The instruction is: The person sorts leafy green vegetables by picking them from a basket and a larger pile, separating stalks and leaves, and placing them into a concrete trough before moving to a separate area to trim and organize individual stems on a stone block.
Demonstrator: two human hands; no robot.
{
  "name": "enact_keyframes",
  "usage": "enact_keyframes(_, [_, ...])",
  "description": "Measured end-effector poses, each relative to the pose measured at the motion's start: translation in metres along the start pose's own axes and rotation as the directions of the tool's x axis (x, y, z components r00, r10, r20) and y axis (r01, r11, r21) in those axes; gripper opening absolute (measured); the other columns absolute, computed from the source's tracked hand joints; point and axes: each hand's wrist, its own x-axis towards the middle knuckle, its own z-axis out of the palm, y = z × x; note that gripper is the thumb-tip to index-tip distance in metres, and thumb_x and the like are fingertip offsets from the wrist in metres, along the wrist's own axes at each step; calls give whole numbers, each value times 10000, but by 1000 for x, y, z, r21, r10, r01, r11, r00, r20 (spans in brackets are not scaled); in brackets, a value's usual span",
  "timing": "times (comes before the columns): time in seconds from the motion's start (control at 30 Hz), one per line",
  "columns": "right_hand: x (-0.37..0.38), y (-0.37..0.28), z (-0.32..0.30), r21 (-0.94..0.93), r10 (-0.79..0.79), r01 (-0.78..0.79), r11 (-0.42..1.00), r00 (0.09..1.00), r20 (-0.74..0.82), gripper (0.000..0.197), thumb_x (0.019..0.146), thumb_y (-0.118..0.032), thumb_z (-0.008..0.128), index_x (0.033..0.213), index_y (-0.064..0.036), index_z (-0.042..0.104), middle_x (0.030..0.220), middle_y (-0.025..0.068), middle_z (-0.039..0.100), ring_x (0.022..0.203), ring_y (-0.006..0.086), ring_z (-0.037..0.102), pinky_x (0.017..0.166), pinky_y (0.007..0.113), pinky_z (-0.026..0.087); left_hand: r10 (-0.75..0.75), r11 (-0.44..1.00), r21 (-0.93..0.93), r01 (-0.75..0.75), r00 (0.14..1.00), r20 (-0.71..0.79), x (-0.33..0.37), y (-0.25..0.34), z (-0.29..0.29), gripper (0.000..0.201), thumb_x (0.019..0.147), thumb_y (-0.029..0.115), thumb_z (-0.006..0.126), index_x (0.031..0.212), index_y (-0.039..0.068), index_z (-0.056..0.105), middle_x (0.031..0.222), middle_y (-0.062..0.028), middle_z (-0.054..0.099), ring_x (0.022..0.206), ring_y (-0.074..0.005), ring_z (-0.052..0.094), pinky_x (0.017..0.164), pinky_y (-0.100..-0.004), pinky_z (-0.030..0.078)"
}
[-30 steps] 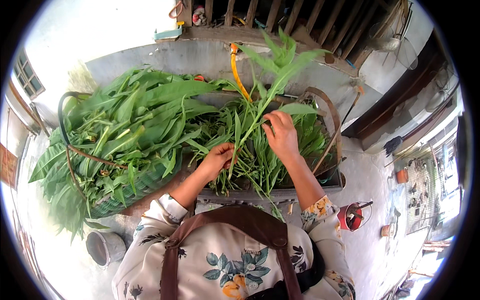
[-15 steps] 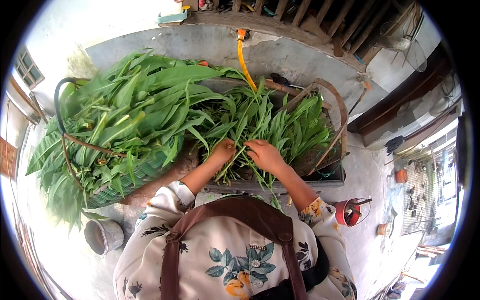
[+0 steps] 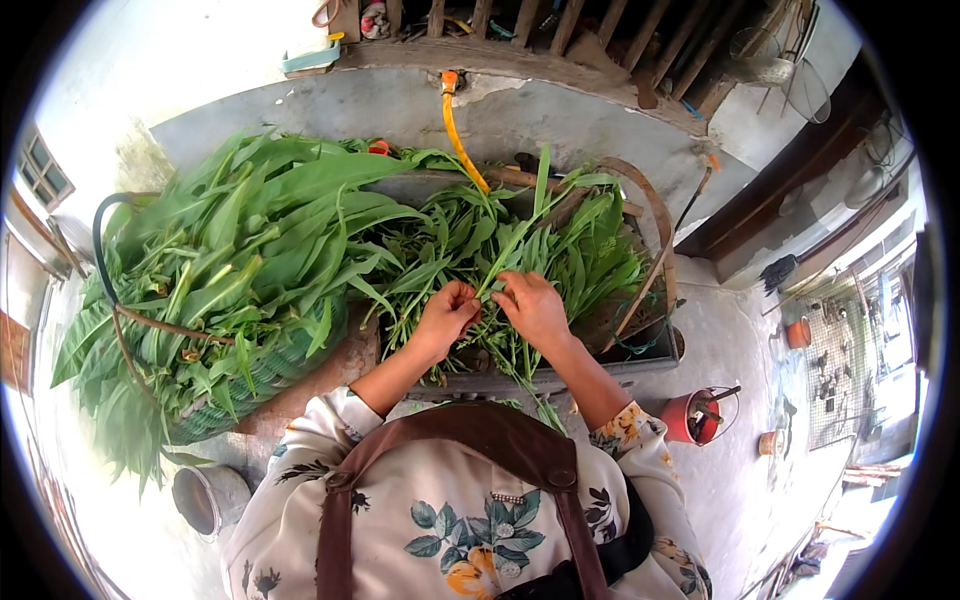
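Both hands meet over a dark rectangular trough heaped with leafy green stalks. My left hand is closed in a pinch, and my right hand is closed close beside it. A long green stalk runs up and to the right from between their fingertips, its narrow leaf pointing at the wall. Some thin stems trail below my right hand over the trough's near edge. At the left, a green woven basket overflows with broad long leaves.
A yellow hose hangs from the wall into the greens. Curved handles arch over the trough's right end. On the floor stand a red bucket at right and a grey bucket at left. Wooden bars line the wall above.
The view has shifted slightly. Between my hands, a stalk now stands out upright toward the wall. Both hands remain close together over the trough.
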Motion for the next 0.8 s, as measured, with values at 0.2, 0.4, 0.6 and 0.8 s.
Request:
enact_keyframes(0.2, [1, 2, 17, 38, -141, 141, 989, 990, -19, 124, 731, -142, 507, 820, -55, 502, 673, 116, 546, 689, 317, 530, 592, 403, 428, 6, 999, -38, -6, 1000, 3, 7, -9, -5, 57, 828, 89, 457, 781, 65, 434, 558, -5, 458, 421, -54, 354, 349, -178, 240])
enact_keyframes(0.4, [-19, -28, 21, 59, -256, 250, 967, 916, 309, 73, 732, -119, 421, 769, -103, 483, 637, 130, 526, 627, 324, 538, 520, 415, 421, -45, 969, -245, 17, 993, -111, 13, 6, -29, 94, 843, 112, 408, 774, 66, 453, 577, 1, 434, 437, -65, 329, 374, -192, 233])
enact_keyframes(0.6, [40, 11, -52, 151, -143, 249, 957, 853, -501, 88, 759, -15, 522, 829, -1, 573, 844, 112, 596, 764, 210, 581, 655, 294, 488, -161, 958, -210, 193, 974, 159, -4, 17, -37, 145, 847, 157, 441, 772, 41, 484, 554, -12, 435, 412, -64, 298, 344, -189, 206])
enact_keyframes(0.8, [48, 32, -52, 113, -61, 114, 987, 917, -393, 179, 750, -41, 532, 925, -5, 531, 836, 150, 561, 733, 287, 557, 609, 350, 451, -234, 891, -294, 346, 905, 356, -20, 14, -37, 129, 829, 167, 483, 789, 45, 493, 572, -21, 420, 404, -51, 292, 340, -171, 208])
